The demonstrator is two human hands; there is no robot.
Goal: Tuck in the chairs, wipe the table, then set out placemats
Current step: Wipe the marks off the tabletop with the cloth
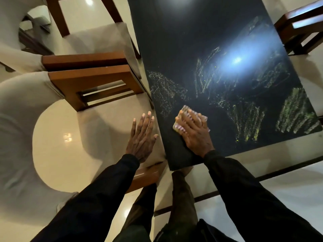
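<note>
wiping near corner of table, left hand off the table

- near chair [104, 130], left of the table [183, 41]: cream padded seat, brown wooden frame. the seat runs up to the table's left edge.
- second chair [97, 41], also left of the table, farther along the same edge. same cream pad and brown wood.
- left hand [141, 137]: just off the table's left edge, above the near chair's seat. fingers straight and a little spread, palm down, holding nothing. cannot tell whether it touches the seat. black sleeve to the wrist.
- table: dark, glossy top, seen from its near end. its near left corner sits between the two forearms.
- right hand [192, 130]: on the table top near that corner, well inside the left edge. fingers spread flat, pressing down on the cloth [185, 107]. black sleeve here too.
- cloth: pale, yellowish, flat on the table under the right hand. only its edges show past the fingertips and thumb.
- streaks [295, 112]: pale, grainy patches across the near half of the table, heaviest toward its right edge.
- glare [236, 59]: bright light reflected on the table top, right of centre.
- third chair [300, 27]: brown wooden frame at the table's far right edge.
- floor [288, 198]: glossy pale tiles beyond the table's near edge.
</note>
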